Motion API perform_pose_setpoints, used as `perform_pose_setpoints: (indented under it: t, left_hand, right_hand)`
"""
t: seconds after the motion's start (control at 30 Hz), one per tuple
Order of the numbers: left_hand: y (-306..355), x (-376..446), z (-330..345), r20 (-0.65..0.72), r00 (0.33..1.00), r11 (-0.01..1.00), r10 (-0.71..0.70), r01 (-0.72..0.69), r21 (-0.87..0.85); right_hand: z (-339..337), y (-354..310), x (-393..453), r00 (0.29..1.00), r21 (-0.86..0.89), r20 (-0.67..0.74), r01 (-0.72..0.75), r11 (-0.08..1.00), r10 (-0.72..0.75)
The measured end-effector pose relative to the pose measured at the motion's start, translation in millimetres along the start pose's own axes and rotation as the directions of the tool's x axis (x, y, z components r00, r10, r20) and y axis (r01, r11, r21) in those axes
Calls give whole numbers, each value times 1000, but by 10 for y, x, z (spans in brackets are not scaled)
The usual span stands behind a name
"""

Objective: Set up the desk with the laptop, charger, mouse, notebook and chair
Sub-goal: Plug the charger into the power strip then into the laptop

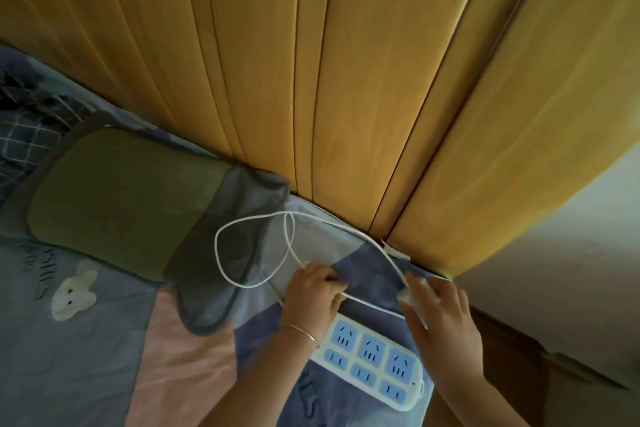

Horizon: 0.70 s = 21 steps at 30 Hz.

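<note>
A white charger cable [221, 253] lies in loops on a blue patterned bedsheet [86, 340]. My left hand [317, 291], with a thin bracelet on its wrist, is closed on part of the cable near the loops. My right hand [440, 315] holds the white charger block [408, 295] at the cable's other end, just above a white and blue power strip [374, 360] that lies on the bed. The laptop, mouse, notebook and chair are out of view.
A padded yellow headboard [346, 80] rises behind the bed. A green pillow [121, 198] with a grey cloth [225, 260] over its end lies to the left. A pale wall [571, 236] and a brown wooden edge [512, 350] are on the right.
</note>
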<state>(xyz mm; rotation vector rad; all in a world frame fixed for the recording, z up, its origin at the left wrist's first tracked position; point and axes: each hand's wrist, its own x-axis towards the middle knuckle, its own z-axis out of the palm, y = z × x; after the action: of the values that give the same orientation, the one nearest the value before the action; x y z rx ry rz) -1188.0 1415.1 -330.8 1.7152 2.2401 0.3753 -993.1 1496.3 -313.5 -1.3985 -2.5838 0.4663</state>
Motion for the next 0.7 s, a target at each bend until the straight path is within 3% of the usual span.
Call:
perform_pose_setpoints:
  t: [0.23,0.3,0.37,0.43,0.5,0.63,0.7]
  left_hand:
    - [104,-612,180,-199,966,986,164,-152,73]
    - [79,-878,277,-201,953,973,229,-221,62]
    - [38,-1070,355,-113,958,964,262,-255,75]
    - [-2,-1164,394,34,970,963,240,-242,117]
    - [-32,-1182,421,107,972,962,211,-226,151]
    - [-32,-1110,464,113,980,967,165,-183,178]
    - [-8,-1069,494,104,982,970,156,-172,170]
  right_hand:
    - [-80,-47,-81,996,178,-79,-34,983,49]
    - [-133,-57,-90,990,279,-69,-98,955,122]
    - [-171,-44,-90,978,370,3,-196,908,210]
    - [-193,-17,-101,955,467,120,-295,833,271]
    - [-211,6,-116,917,601,255,-399,693,306]
    - [-243,100,-190,858,733,421,-514,446,296]
    - [-250,130,-253,845,745,475,-535,398,246]
